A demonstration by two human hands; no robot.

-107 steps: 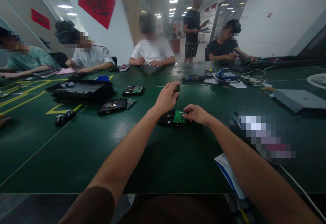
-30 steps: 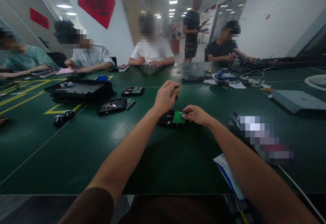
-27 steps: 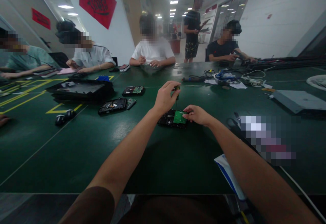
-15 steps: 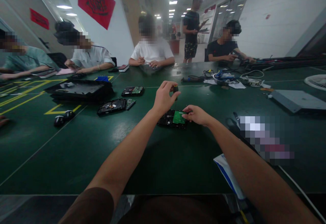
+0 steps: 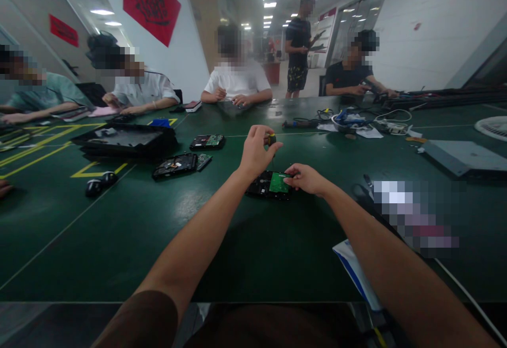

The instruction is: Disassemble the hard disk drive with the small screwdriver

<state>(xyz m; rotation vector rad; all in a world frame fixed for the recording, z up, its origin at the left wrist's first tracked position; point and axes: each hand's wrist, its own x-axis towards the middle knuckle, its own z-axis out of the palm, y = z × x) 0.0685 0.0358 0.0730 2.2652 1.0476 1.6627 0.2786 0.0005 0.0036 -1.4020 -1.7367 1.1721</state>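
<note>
My left hand [image 5: 259,150] is closed around the dark and yellow handle of a screwdriver [image 5: 272,139]. Its thin shaft points down at a black hard drive [image 5: 259,185] lying on the table. A green circuit board [image 5: 279,182] covers the drive's right part. Whether the tip sits in a screw is too small to tell. My right hand [image 5: 306,179] grips the right edge of the hard drive with thumb and fingers. To the left lie another opened drive [image 5: 174,167], a loose small circuit board [image 5: 203,161] and a third drive [image 5: 207,142].
A black tray [image 5: 124,139] and a black-and-white object [image 5: 101,183] stand at left. Cables [image 5: 350,118] and a grey flat box [image 5: 467,157] lie at right. A white-and-blue packet [image 5: 358,271] hangs by the front edge. Several people sit or stand beyond the table.
The screwdriver handle has turned or tilted slightly in my left hand's fingers. My right hand and the hard drive stay in place.
</note>
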